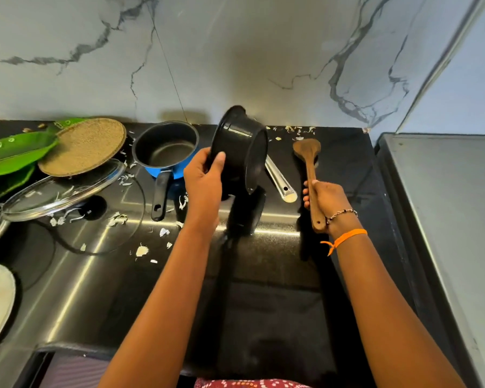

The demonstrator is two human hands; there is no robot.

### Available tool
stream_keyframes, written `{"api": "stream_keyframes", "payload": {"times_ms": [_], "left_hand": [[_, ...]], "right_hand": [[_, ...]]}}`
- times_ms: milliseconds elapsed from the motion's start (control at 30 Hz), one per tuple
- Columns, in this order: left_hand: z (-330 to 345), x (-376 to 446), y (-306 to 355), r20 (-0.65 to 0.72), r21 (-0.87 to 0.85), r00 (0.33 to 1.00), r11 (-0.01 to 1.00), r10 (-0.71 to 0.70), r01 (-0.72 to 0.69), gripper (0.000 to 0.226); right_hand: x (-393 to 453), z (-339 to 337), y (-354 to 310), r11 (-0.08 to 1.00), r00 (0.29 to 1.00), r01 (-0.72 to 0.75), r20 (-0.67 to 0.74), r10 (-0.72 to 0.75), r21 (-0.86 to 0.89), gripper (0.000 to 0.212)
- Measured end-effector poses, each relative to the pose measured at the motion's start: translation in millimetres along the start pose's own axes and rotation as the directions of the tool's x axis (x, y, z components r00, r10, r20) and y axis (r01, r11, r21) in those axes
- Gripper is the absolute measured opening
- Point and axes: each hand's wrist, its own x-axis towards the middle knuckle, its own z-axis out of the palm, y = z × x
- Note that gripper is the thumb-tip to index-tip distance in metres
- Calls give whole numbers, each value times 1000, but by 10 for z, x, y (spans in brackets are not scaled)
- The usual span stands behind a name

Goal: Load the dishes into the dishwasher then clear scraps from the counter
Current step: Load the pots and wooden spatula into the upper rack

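The left hand [203,177] has the black saucepan [237,147] lifted off the counter [277,247] and tipped on its side, fingers and thumb curled round the pot's wall near its base, so the mouth faces right and toward the person while the steel handle [280,180] slants down and to the right. That handle ends just beside the right hand [319,196], which is closed round the lower shaft of a wooden spatula [310,175]; its long axis runs nearly straight away from the person, blade toward the marble wall. So both hands are full, and any carry toward a dishwasher (not in view) would, I judge, have to swing the pot handle clear of the spatula. A blue saucepan [165,152] sits just left of the raised pot, its black handle pointing toward the counter's front edge, and a glass lid [65,189] and a round mat [83,147] crowd the left side. Pale scraps [142,250] lie scattered about the counter's middle. The open room is straight back toward the person, over bare dark counter.
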Motion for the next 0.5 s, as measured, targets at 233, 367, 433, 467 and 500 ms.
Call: {"api": "stream_keyframes", "payload": {"times_ms": [233,367,433,467,500], "left_hand": [[-173,-225,-19,-26,-256,978,947,-209,195,18],[-241,-359,78,-12,-326,976,924,-218,202,22],[-269,-441,120,7,-325,977,924,-213,204,23],[-282,-486,136,18,-317,977,926,-212,207,23],[-296,-546,156,35,-303,977,929,-211,212,23]], "right_hand": [[-298,-3,74,999,999,-29,47,27,45,28],[-512,-17,64,994,996,-14,93,3,113,29],[-643,-44,98,993,994,7,103,-19,116,28],[-705,-63,121,994,995,20,100,-31,107,28],[-786,-96,143,994,995,34,91,-43,103,28]]}}
